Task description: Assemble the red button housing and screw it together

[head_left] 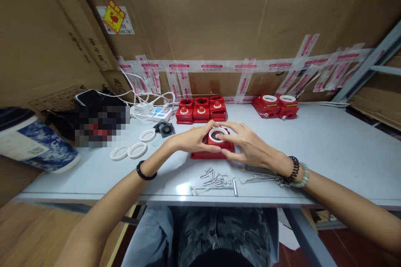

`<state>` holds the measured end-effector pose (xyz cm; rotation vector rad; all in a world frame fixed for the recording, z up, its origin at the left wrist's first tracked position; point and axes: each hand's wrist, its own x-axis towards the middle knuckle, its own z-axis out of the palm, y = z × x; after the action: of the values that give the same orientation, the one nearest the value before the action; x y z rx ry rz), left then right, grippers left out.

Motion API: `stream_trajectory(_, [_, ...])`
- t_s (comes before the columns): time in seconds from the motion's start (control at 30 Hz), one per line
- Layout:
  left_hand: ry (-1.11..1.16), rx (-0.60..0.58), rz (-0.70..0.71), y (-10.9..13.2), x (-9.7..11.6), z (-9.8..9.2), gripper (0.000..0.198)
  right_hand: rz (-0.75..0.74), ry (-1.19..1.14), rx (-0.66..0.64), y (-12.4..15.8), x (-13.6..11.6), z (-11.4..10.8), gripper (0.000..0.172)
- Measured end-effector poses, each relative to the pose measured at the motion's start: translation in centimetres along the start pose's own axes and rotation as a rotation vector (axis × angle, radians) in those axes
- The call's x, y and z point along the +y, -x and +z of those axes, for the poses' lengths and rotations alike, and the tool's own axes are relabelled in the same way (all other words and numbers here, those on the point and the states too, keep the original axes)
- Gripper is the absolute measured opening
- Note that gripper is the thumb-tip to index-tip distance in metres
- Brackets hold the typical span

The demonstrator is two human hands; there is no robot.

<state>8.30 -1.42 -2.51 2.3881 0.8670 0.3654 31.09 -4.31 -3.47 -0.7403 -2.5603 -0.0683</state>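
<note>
A red plastic housing point(213, 150) lies on the grey table point(328, 154) in front of me, with a white ring point(218, 134) seated on its round opening. My left hand point(192, 138) grips the housing's left side, its thumb and forefinger at the ring's edge. My right hand point(247, 144) holds the right side, and its fingertips press on the ring. Both hands are closed around the part.
Three white rings point(137, 150) lie at the left, beside a black square part point(166, 129). Red housings stand at the back centre point(201, 110) and back right point(275, 106). Screws and pins point(216, 179) lie near the table's front edge. A power strip point(156, 113) with cables sits back left.
</note>
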Motion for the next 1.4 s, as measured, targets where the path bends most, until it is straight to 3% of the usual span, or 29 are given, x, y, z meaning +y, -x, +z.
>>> stream_trajectory(0.23, [0.001,0.066,0.033,0.3,0.5,0.5,0.06,0.09,-0.343,-0.035,0.2,0.7,0.1,0.037])
stream_trajectory(0.47, [-0.042,0.063,0.009,-0.1,0.5,0.6,0.059,0.099,-0.401,-0.057,0.1,1.3,-0.5,0.042])
stream_trajectory(0.67, [-0.054,0.06,-0.003,-0.1,0.5,0.6,0.06,0.13,-0.358,-0.052,0.1,1.0,-0.9,0.037])
stream_trajectory(0.77, [-0.086,0.079,-0.032,0.0,0.6,0.7,0.058,0.225,-0.528,0.011,-0.8,0.8,-0.9,0.03])
stream_trajectory(0.87, [-0.131,0.074,-0.048,0.0,0.7,0.7,0.056,0.423,-0.725,0.06,-2.0,0.8,-0.2,0.029])
stream_trajectory(1.0, [-0.214,0.058,-0.088,-0.1,0.8,0.7,0.053,0.566,-0.793,-0.044,-3.3,1.0,0.6,0.028])
stream_trajectory(1.2, [-0.219,0.05,-0.069,0.0,0.7,0.6,0.057,0.508,-0.903,-0.214,-3.8,2.3,0.0,0.028])
stream_trajectory(1.4, [-0.176,0.05,-0.048,0.0,0.9,0.5,0.059,0.445,-0.854,-0.266,-4.2,3.0,-0.2,0.032])
